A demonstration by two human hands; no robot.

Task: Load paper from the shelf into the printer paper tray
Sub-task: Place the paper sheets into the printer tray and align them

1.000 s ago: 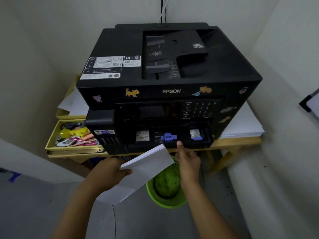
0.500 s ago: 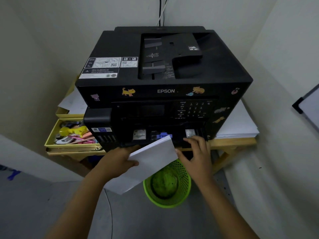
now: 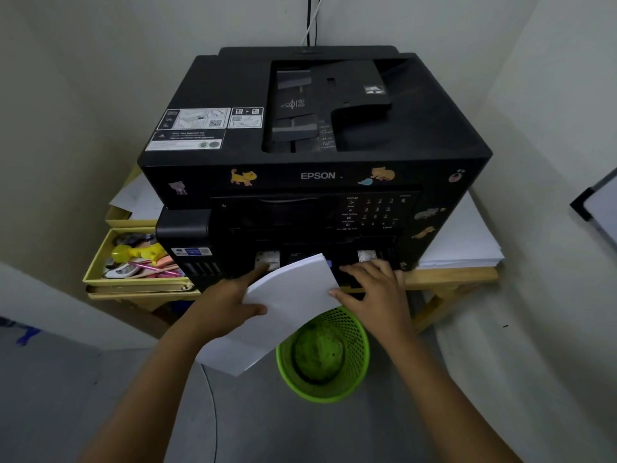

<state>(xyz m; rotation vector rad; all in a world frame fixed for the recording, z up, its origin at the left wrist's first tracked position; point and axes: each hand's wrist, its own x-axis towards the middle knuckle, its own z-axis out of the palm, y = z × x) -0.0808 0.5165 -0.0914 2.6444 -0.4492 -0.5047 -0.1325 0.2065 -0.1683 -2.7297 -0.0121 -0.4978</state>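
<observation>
Wooden table point(image 3: 447, 279) under boxy black printer point(image 3: 314, 155) — left hand point(image 3: 230, 302) grip clasps flat paper stack point(image 3: 287, 305), right hand point(image 3: 377, 292) grip loose

Small office corner: printer point(image 3: 314, 155), paper stacks point(image 3: 464, 242), wastebasket point(image 3: 322, 359).

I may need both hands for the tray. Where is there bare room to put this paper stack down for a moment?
The flat black printer lid left of the document feeder is bare. The white paper pile right of the printer offers a flat top. The yellow drawer on the left is crowded with stationery, and the green mesh bin sits below the left hand and right hand.
</observation>
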